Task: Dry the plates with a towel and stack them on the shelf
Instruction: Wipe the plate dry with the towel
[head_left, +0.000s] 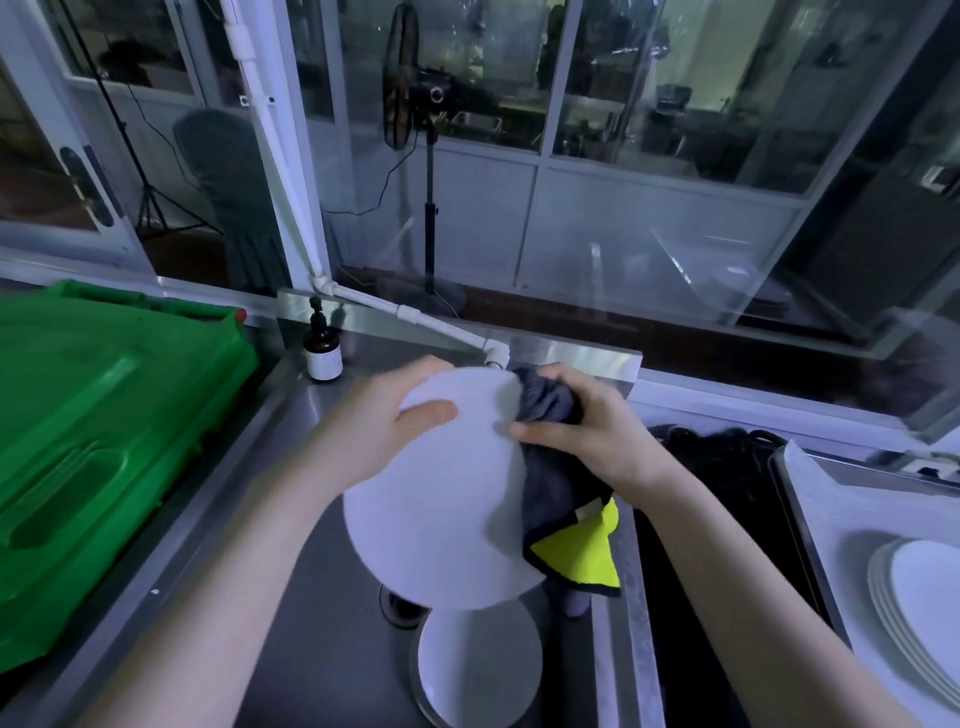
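A steel sink fills the middle of the frame. Over it, the left hand grips a white plate, thumb on top. The right hand squeezes a grey and yellow towel on the plate's right edge. Another plate lies below. A plate stack sits lower right. The brown bottle's label is too small to read.

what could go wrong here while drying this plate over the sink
The left hand grips the held plate at its far rim only; a slip might drop it onto the lower plate in the sink, chipping both. The towel in the right hand hangs loose and could get wet.
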